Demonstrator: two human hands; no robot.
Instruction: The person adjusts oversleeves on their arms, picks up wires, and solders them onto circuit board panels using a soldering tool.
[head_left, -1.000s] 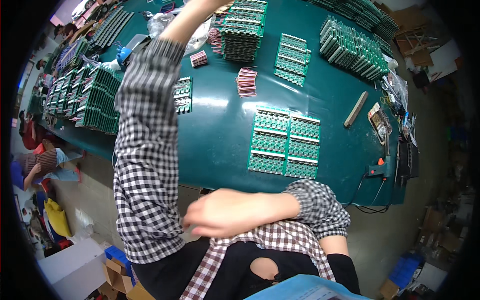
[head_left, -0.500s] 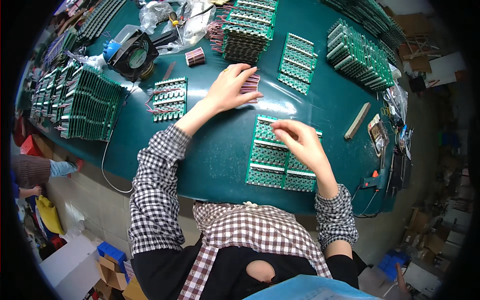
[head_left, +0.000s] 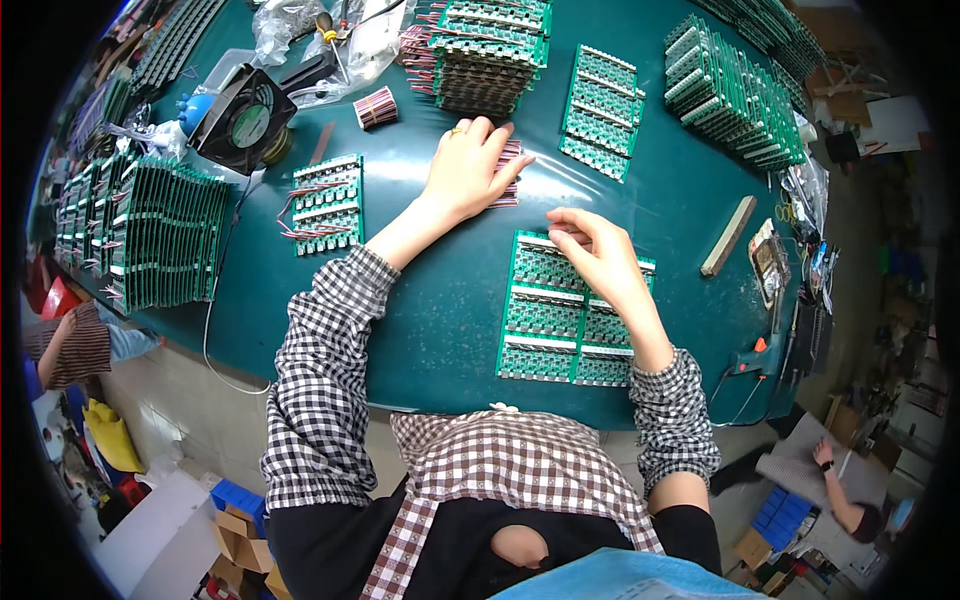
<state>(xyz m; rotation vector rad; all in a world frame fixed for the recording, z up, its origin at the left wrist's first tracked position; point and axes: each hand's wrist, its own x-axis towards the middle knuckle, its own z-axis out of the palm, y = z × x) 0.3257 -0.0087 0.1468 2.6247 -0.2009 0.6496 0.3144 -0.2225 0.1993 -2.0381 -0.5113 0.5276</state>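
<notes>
On the green table [head_left: 430, 320], a black cooling fan [head_left: 249, 124] stands tilted at left, with a yellow-handled screwdriver [head_left: 326, 27] near clear plastic bags [head_left: 284, 27] beyond. At right lie a wooden bar [head_left: 729, 236] and a green hot-glue gun [head_left: 757, 362]; an open cardboard box [head_left: 236, 546] shows lower left.

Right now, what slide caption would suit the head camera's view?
Left hand over short wires, right hand over green circuit boards, at a green worktable.

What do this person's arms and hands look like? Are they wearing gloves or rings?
The left hand and right hand have no gloves. The left one has a gold-coloured ring. The left sleeve cover and right sleeve cover are black-and-white checked, gathered at the wrists. Higher up, black sleeves show.
</notes>
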